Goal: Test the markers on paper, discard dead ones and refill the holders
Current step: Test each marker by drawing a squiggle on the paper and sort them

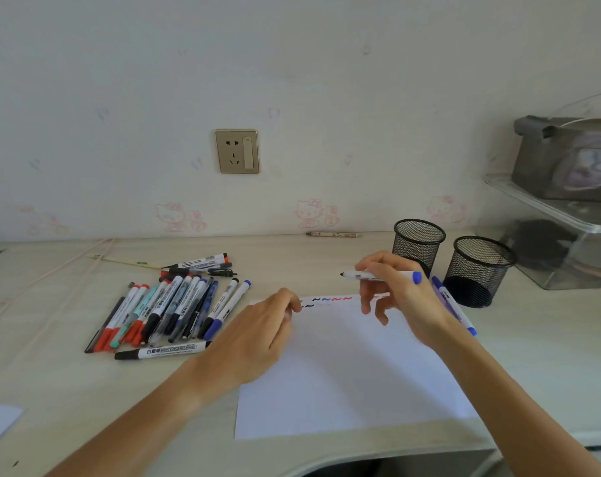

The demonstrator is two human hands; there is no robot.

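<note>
My right hand [398,297] holds an uncapped blue marker [378,276] level above the top of the white paper [347,366], tip pointing left. My left hand [261,332] rests on the paper's upper left corner with fingers curled; whether it holds a cap I cannot tell. Short black, blue and red test squiggles [331,299] run along the paper's top edge. A pile of several markers [168,311] lies to the left. Two empty black mesh holders [418,244] [478,270] stand at the right rear. Two blue markers [455,306] lie beside the paper's right edge.
A clear plastic rack [550,232] with a grey bag on it stands at the far right. A wall socket [237,151] is on the wall. A crayon-like stick [331,234] lies at the table's back edge. Cords run along the left.
</note>
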